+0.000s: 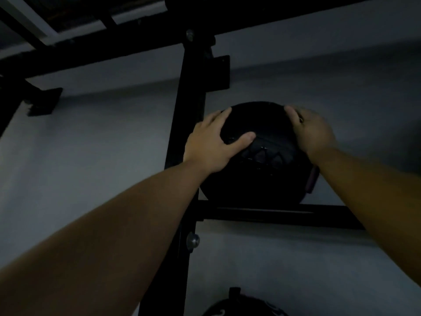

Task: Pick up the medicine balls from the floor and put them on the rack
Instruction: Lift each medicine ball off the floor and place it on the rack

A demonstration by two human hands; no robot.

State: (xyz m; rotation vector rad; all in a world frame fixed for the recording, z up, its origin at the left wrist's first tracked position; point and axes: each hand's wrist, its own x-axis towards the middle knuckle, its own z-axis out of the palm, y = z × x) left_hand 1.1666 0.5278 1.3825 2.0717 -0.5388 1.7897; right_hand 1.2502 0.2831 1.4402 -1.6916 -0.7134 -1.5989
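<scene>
**Two hands on a medicine ball at the rack's upper shelf**

Both bare arms reach up and forward to a black medicine ball (257,160) that sits on a horizontal black bar (273,215) of the rack, just right of the rack's upright post (189,115); the ball's underside meets the bar, and its left edge lies against or very near the post, though the dim light makes that contact hard to judge.

The left hand (209,144) is spread wide and pressed flat against the ball's upper left side; its fingers curve over the top edge, and its thumb (245,139) stretches across the front face toward a faint printed panel below it. The right hand (312,131) cups the ball's upper right side, palm against the surface, fingers wrapped over the far curve and mostly out of sight; neither hand closes into a fist, both simply clasp the ball between them.

Below the right hand, a dull reddish tab (312,180) shows at the ball's right edge; far below both hands, at the bottom of the view, the top of a second dark ball (243,307) appears on a lower level. Above the hands a black crossbeam (273,21) runs across a pale grey wall (91,144).
</scene>
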